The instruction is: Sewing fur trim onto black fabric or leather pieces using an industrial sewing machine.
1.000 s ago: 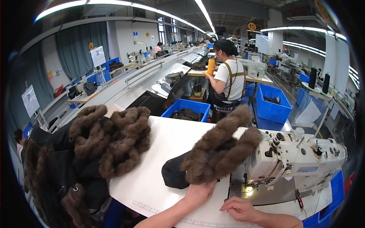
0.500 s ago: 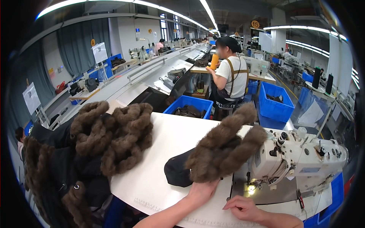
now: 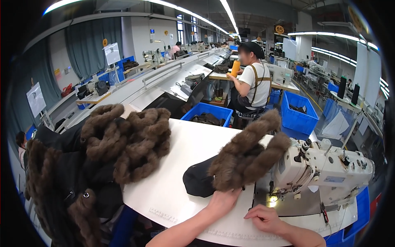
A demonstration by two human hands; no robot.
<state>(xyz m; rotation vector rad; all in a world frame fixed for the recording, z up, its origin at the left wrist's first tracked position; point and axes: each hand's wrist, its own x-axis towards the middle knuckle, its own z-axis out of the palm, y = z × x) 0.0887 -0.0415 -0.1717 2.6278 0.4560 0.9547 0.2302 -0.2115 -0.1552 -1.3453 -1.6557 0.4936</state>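
Head view: the brown-furred black piece (image 3: 234, 164) sat over the white table (image 3: 193, 138), left of the sewing machine (image 3: 329, 177); the left hand (image 3: 223, 202) met its near edge (fingers hidden, grip impossible to tell), while the right hand (image 3: 264, 219) rested nearby, loosely half-curled.

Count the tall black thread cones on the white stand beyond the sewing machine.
2: the left cone and the right cone, side by side on the white stand; another could be hidden behind.

Place: a sewing workshop, it looks like a factory hall.
Machines: a white sewing machine (image 3: 329, 168) stands near, a second sewing machine (image 3: 281, 73) stands ahead.
Thread: tall black cones (image 3: 342, 87) at the right.
Bins: blue bins (image 3: 296, 122) hold dark pieces (image 3: 207, 118).
Ceiling: long rows of tube lamps (image 3: 228, 15).
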